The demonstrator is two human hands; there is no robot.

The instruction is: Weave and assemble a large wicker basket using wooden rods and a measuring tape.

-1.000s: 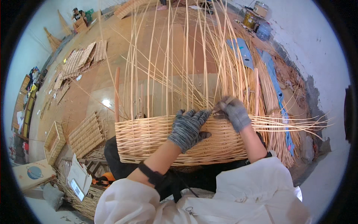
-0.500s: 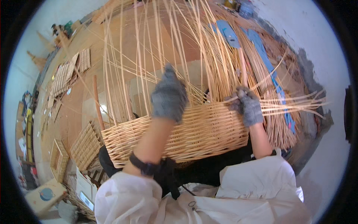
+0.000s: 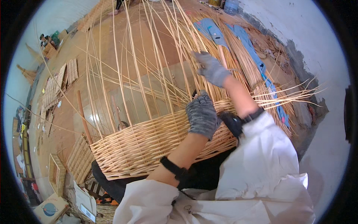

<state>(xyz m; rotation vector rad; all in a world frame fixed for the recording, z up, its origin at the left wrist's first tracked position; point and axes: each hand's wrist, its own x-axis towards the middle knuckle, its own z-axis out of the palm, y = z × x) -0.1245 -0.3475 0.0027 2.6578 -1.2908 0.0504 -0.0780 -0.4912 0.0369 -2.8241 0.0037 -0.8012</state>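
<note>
L hand (image 3: 203, 115) on wicker bskt (image 3: 145, 143), stakes (image 3: 138, 74) up fr rim (image 3: 160, 118).

Cardboard box (image 3: 51, 208) — distant blue jug (image 3: 231, 6)

Tall rods (image 3: 140, 78), tops beyond view

I see a brown floor (image 3: 76, 99) spreading out between a pale bluish wall (image 3: 57, 18) on the left and a whitish wall (image 3: 311, 39) on the right, with light glaring off one shiny patch (image 3: 94, 118).
</note>
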